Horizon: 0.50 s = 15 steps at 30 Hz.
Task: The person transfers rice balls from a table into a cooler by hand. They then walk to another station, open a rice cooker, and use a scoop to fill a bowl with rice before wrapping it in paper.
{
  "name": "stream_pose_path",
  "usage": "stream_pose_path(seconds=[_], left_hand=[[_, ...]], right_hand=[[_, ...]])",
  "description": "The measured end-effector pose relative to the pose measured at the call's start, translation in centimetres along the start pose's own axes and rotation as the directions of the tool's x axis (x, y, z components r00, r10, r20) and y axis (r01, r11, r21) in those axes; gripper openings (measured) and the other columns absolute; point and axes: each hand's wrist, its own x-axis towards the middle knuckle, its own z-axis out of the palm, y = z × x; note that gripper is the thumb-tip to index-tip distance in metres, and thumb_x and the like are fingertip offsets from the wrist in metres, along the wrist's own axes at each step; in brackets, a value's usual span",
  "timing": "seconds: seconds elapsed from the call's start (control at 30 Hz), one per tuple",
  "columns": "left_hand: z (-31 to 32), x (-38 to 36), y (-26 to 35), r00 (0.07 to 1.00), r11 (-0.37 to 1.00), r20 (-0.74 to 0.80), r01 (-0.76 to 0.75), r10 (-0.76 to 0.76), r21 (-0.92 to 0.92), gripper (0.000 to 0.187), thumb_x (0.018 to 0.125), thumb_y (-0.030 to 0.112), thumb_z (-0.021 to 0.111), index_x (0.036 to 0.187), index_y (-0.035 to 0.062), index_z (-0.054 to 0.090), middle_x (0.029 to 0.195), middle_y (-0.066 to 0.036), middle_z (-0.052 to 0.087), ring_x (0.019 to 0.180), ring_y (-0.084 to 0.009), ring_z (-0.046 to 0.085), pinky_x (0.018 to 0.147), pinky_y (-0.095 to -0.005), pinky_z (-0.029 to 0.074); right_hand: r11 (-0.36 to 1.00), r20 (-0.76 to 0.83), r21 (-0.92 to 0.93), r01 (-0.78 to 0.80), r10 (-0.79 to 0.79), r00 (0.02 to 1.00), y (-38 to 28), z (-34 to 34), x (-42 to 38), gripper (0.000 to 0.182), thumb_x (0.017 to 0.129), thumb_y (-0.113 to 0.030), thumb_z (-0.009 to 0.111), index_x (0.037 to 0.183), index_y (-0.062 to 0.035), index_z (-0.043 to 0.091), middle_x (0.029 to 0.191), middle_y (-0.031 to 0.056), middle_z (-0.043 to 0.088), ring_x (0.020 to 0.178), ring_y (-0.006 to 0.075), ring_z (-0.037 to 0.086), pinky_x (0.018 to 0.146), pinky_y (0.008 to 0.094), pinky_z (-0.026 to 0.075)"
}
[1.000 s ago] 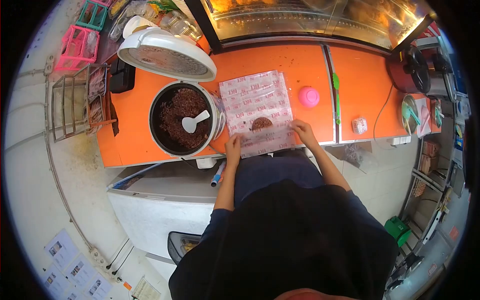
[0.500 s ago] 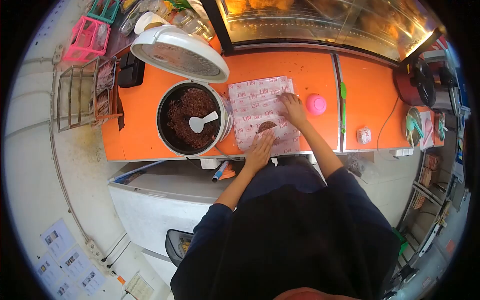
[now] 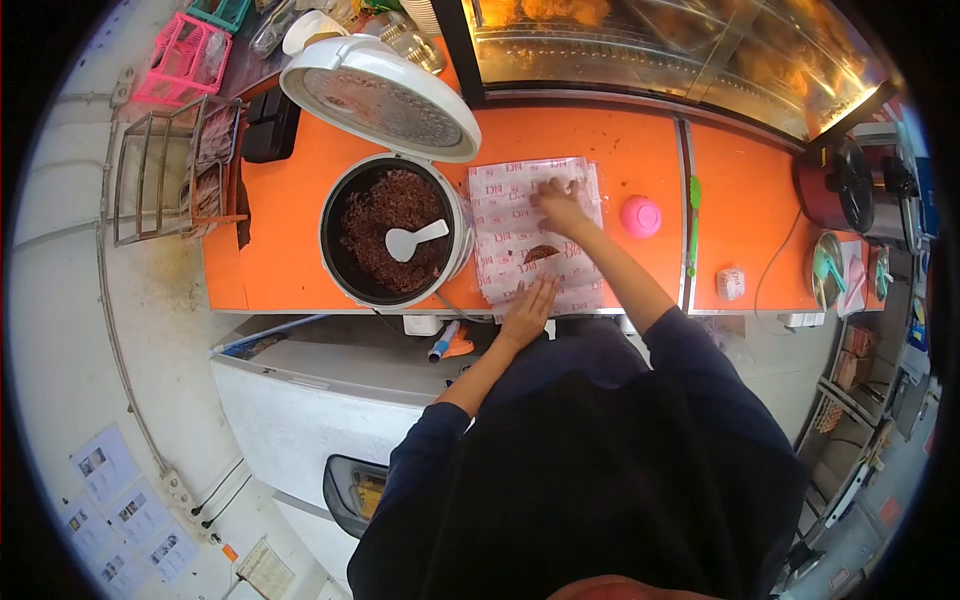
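A stack of printed wrapping paper [image 3: 500, 215] lies on the orange counter, with a small mound of dark reddish rice [image 3: 541, 253] showing on its top sheet. My left hand [image 3: 530, 312] rests at the paper's near edge, fingers stretched out just below the rice. Beyond the rice, my right hand [image 3: 561, 207] is over the upper part of the paper, its fingers bent and apart with the tips at the sheet. To the left stands an open rice cooker [image 3: 327, 235] holding dark rice [image 3: 385, 215]. A white rice paddle [image 3: 415, 240] lies on that rice.
A pink bowl [image 3: 640, 216] sits right of the paper, with a green utensil [image 3: 693, 225] beyond it. Farther right are a wrapped packet [image 3: 731, 283] and a dark red pot [image 3: 835, 185]. A lit glass food cabinet [image 3: 640, 60] runs along the back.
My right hand has moved left across the upper paper, and its fingers have bent. My left hand stays at the near edge. The whole view has shifted slightly.
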Motion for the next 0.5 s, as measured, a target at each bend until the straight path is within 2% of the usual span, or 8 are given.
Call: stream_pose_path(seconds=[0.07,0.1,0.17,0.3,0.37,0.4,0.47,0.5], left_hand=[[0.2,-0.4,0.4,0.998,0.999,0.056,-0.04,0.039,0.014,0.059,0.088,0.022,0.045,0.141,-0.0012,0.038,0.152,-0.016,0.029,0.143,-0.0305,0.024,0.114,-0.0495,0.019],[0.2,-0.6,0.5,0.99,0.997,0.119,-0.076,0.073,0.025,0.057,0.087,0.022,0.046,0.139,-0.0008,0.042,0.15,-0.018,0.031,0.142,-0.0311,0.026,0.114,-0.0503,0.02],[0.4,-0.2,0.3,0.99,0.999,0.135,-0.044,0.046,-0.016,0.057,0.087,0.022,0.045,0.138,-0.0023,0.042,0.149,-0.02,0.032,0.141,-0.0329,0.026,0.114,-0.0482,0.021],[2.5,-0.3,0.9,0.972,0.997,0.237,0.017,0.002,-0.079,0.057,0.087,0.024,0.045,0.136,-0.005,0.043,0.145,-0.024,0.034,0.139,-0.0355,0.027,0.115,-0.0448,0.022],[3.6,-0.7,1.6,0.966,0.992,0.258,0.058,-0.027,-0.114,0.057,0.086,0.025,0.047,0.135,-0.0053,0.043,0.144,-0.023,0.036,0.138,-0.0352,0.029,0.114,-0.0448,0.023],[4.0,-0.9,1.9,0.958,0.986,0.282,0.097,-0.055,-0.136,0.057,0.086,0.026,0.048,0.134,-0.0056,0.043,0.143,-0.023,0.038,0.137,-0.0349,0.031,0.114,-0.0447,0.024],[4.7,-1.2,2.3,0.971,0.983,0.231,0.097,-0.058,-0.159,0.056,0.085,0.026,0.052,0.13,-0.0061,0.046,0.14,-0.022,0.041,0.133,-0.0339,0.035,0.11,-0.0449,0.029],[5.0,-1.3,2.5,0.96,0.988,0.276,0.093,-0.055,-0.126,0.055,0.084,0.026,0.053,0.128,-0.0061,0.047,0.138,-0.021,0.042,0.131,-0.0328,0.037,0.107,-0.0444,0.032]], right_hand=[[0.995,-0.113,0.085,0.054,-0.044,0.993,-1.6,1.1,-0.1,0.025,0.068,-0.011,0.073,0.092,-0.013,0.066,0.1,0.0044,0.059,0.109,0.0245,0.051,0.096,0.0572,0.031],[0.995,-0.115,0.086,0.051,-0.041,0.993,-2.1,0.8,-0.9,0.025,0.068,-0.011,0.073,0.092,-0.013,0.066,0.1,0.0044,0.059,0.109,0.0245,0.051,0.096,0.0572,0.031],[0.98,-0.271,0.19,0.053,0.001,0.963,-3.2,0.1,-3.3,0.016,0.069,-0.008,0.067,0.084,-0.0116,0.067,0.084,0.0027,0.06,0.093,0.0222,0.056,0.091,0.0464,0.034],[0.977,-0.29,0.184,0.111,-0.054,0.955,-5.1,-1.3,-9.5,0.013,0.067,-0.008,0.065,0.079,-0.0105,0.067,0.078,0.0031,0.059,0.084,0.0222,0.056,0.085,0.0415,0.037],[0.965,-0.407,0.169,0.202,-0.118,0.906,-5.4,-0.4,-11.5,0.014,0.066,-0.007,0.063,0.079,-0.0083,0.067,0.077,0.0046,0.057,0.083,0.0228,0.056,0.082,0.0393,0.04],[0.966,-0.4,0.164,0.199,-0.119,0.909,-5.3,0.0,-12.4,0.014,0.066,-0.007,0.063,0.079,-0.0083,0.067,0.077,0.0046,0.057,0.083,0.0228,0.056,0.082,0.0393,0.04],[0.94,-0.46,0.215,0.264,-0.141,0.877,-5.3,0.4,-13.3,0.017,0.065,-0.005,0.063,0.082,-0.0063,0.067,0.076,0.0052,0.056,0.081,0.0232,0.055,0.079,0.0378,0.042],[0.941,-0.46,0.214,0.264,-0.142,0.877,-5.3,0.4,-13.7,0.017,0.065,-0.005,0.063,0.082,-0.0063,0.067,0.076,0.0052,0.056,0.081,0.0232,0.055,0.079,0.0378,0.042]])
